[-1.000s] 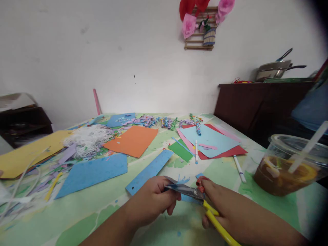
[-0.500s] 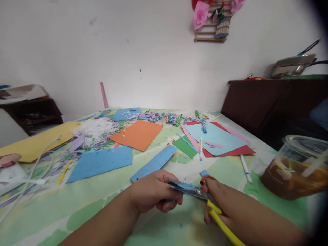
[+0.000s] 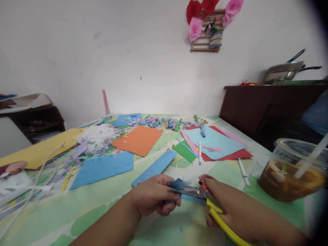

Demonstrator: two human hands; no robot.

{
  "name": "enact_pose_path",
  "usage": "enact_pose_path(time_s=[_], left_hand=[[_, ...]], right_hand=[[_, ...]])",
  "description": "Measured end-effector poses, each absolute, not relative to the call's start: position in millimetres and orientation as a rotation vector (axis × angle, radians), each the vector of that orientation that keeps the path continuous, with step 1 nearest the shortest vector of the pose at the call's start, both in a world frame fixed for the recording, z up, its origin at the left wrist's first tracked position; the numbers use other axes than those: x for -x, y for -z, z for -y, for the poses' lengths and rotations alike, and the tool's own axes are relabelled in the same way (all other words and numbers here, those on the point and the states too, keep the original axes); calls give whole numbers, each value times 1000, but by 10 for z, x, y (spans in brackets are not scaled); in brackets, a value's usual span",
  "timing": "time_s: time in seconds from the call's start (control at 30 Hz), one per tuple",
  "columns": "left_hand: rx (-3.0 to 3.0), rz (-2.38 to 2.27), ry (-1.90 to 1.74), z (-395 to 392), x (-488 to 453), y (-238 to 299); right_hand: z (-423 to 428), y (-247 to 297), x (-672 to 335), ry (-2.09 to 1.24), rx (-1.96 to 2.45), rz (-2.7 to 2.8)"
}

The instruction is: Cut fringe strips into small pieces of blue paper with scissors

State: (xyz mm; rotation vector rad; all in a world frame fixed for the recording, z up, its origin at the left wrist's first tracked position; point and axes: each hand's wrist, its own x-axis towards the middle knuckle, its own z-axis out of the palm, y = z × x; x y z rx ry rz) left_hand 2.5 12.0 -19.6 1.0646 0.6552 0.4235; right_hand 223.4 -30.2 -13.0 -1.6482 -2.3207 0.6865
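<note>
My left hand (image 3: pixel 153 196) is closed, pinching a small piece of blue paper (image 3: pixel 179 186) with a fringed edge. My right hand (image 3: pixel 230 208) grips yellow-handled scissors (image 3: pixel 205 198), its fingers wrapped round the handles. The metal blades lie across the blue paper, pointing left toward my left hand's fingers. Both hands hover low over the green patterned table (image 3: pixel 102 212) near its front edge.
Coloured paper sheets lie about: a blue strip (image 3: pixel 155 168), a blue sheet (image 3: pixel 102 169), an orange sheet (image 3: pixel 138 140), light blue on red (image 3: pixel 215 141), yellow (image 3: pixel 38 150). A plastic cup of brown drink with straw (image 3: pixel 292 171) stands at right. White pens (image 3: pixel 242 172), shredded paper (image 3: pixel 98 136), and curled scraps (image 3: pixel 169 122) lie about.
The view has shifted slightly. The scissors and blue paper stay between my hands, with the paper's fringed edge turned a little more upward.
</note>
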Motion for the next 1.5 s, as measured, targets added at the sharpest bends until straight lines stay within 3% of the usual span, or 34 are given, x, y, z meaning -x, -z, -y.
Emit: enact_pose_path(time_s=[0.3, 0.9, 1.5], left_hand=[[-1072, -775, -847, -183, -31, 151], [-1114, -999, -1050, -173, 31, 72], [-1252, -825, -1106, -118, 38, 40]], right_hand=[[197, 111, -2312, -793, 1689, 2183], [-32, 211, -2437, -662, 1652, 2071], [-80, 230, -2441, -606, 1532, 2039]])
